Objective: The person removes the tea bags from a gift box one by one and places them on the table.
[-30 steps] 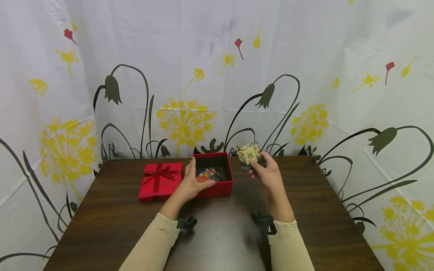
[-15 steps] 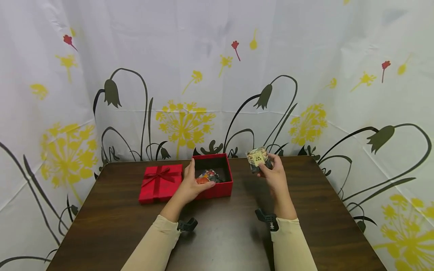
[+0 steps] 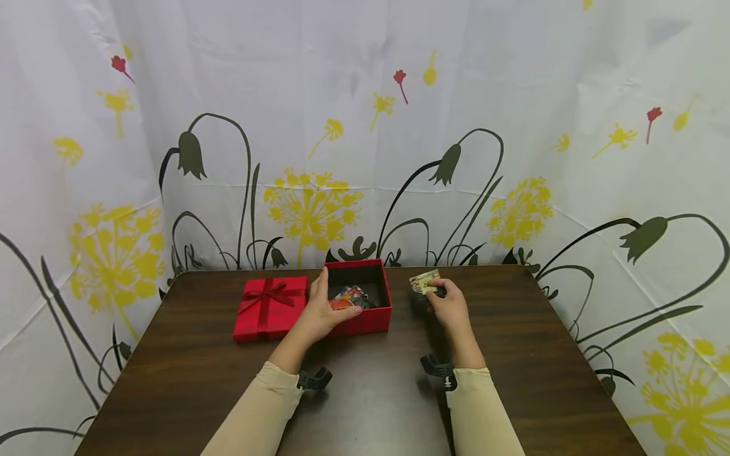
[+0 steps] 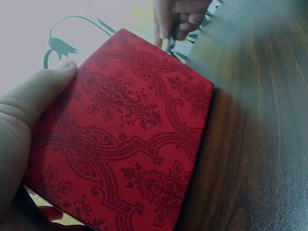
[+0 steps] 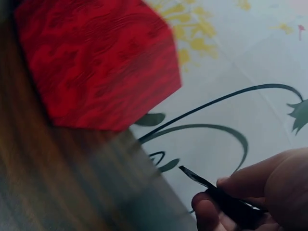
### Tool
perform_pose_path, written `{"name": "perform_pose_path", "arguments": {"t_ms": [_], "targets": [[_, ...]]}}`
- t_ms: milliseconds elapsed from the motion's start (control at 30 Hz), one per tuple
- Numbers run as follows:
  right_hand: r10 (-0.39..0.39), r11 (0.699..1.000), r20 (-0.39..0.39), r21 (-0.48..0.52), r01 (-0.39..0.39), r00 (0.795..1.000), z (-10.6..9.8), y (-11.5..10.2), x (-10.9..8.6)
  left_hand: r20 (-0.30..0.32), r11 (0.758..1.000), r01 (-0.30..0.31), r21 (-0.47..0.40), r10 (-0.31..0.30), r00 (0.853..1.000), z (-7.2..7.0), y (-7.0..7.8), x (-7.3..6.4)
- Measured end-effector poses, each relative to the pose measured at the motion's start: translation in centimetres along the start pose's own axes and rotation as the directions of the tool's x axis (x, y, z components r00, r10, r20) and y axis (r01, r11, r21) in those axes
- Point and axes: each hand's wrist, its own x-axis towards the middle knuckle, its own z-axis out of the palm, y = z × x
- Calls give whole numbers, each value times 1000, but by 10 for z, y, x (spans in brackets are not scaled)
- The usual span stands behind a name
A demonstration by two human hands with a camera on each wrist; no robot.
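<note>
Progress, as we judge it: partway. The square red gift-box lid with its dark red ribbon bow (image 3: 268, 294) is already off, lying on the brown wood-grain table (image 3: 530, 380) left of the open red patterned box with a dark interior (image 3: 365, 321). One flat, shiny plastic packet with a pale yellow label (image 3: 422, 280) is outside, just right of the box; at least one multicoloured packet (image 3: 353, 293) sits inside. Left to do, we judge: release the outer packet and deal with the inner contents.

Fingers: the right hand (image 3: 449, 308) pinches the yellow-labelled packet between thumb and fingers; we cannot tell whether it touches the table. The left hand (image 3: 318, 313) rests on the box's near left corner, thumb and fingers spread apart.

Surroundings: a white floral curtain (image 3: 342, 82) hangs behind. We note no object between packet and box except the box's right wall. The left hand partly hides the inner contents.
</note>
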Motion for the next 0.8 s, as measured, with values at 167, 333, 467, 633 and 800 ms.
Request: {"name": "perform_pose_path", "arguments": {"t_ms": [167, 333, 467, 633, 800], "targets": [[-3, 992, 36, -122, 7, 999, 9, 11, 1, 3, 1000, 7, 5, -7, 1000, 0, 0, 0], [-24, 900, 75, -432, 55, 997, 13, 21, 1, 7, 1000, -2, 15, 2, 1000, 0, 0, 0], [-48, 834, 118, -541, 105, 992, 14, 24, 0, 18, 1000, -5, 19, 5, 1000, 1, 0, 2], [-66, 795, 176, -585, 158, 982, 13, 21, -2, 24, 1000, 9, 17, -9, 1000, 0, 0, 1], [-53, 802, 189, -578, 155, 981, 11, 14, -4, 27, 1000, 20, 18, -20, 999, -1, 0, 1]]}}
